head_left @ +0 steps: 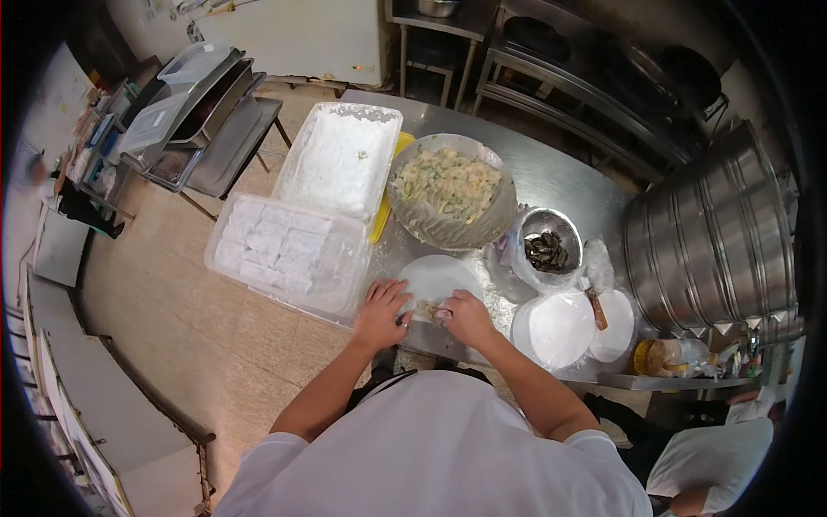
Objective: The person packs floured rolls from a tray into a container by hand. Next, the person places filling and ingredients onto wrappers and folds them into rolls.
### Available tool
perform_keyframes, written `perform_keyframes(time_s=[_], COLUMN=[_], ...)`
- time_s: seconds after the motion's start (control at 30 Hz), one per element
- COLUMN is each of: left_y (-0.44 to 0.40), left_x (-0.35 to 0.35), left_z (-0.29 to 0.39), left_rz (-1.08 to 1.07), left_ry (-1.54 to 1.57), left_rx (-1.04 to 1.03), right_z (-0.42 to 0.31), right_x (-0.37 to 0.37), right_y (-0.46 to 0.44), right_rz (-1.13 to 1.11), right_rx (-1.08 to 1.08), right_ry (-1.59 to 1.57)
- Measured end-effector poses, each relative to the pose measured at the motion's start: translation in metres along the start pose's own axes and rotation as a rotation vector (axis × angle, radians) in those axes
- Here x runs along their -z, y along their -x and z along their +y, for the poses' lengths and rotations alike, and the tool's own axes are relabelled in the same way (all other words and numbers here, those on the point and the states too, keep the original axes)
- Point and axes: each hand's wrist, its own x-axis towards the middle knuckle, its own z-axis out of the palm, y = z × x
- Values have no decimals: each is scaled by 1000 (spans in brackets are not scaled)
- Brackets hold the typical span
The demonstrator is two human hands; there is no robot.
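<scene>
A thin round white wrapper [441,273] lies flat on the steel table before me. A small heap of pale filling [425,308] sits near its close edge. My left hand [383,312] rests over the wrapper's left side, fingers stretched out and apart. My right hand [469,319] is curled at the right end of the filling, with its fingertips closed; what they pinch is hidden. Beyond the wrapper stands a large bowl [469,234] of pale filling with green bits. To the right, a metal strainer bowl [575,237] lined with plastic holds dark pieces.
White-dusted rolls [267,244] fill a plastic tub at left, beside a white-floured tray [340,159]. Stacked round wrappers [556,332] and a brown-handled tool [596,308] lie right, near tall steamers [711,233]. Another person [711,461] is at lower right.
</scene>
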Motion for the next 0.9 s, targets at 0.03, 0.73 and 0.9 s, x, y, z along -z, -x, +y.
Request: perform_keyframes(time_s=[0.03, 0.73, 0.9], left_y=[0, 1, 0], left_x=[0, 2, -2], left_z=[0, 3, 3], left_rz=[4, -12, 16], left_ry=[4, -65, -60], left_rx=[-1, 13, 36], right_z=[2, -2, 4], right_x=[1, 62, 69], right_y=[1, -16, -39], right_rz=[-9, 157, 186], right_rx=[2, -161, -697], right_ry=[1, 397, -346])
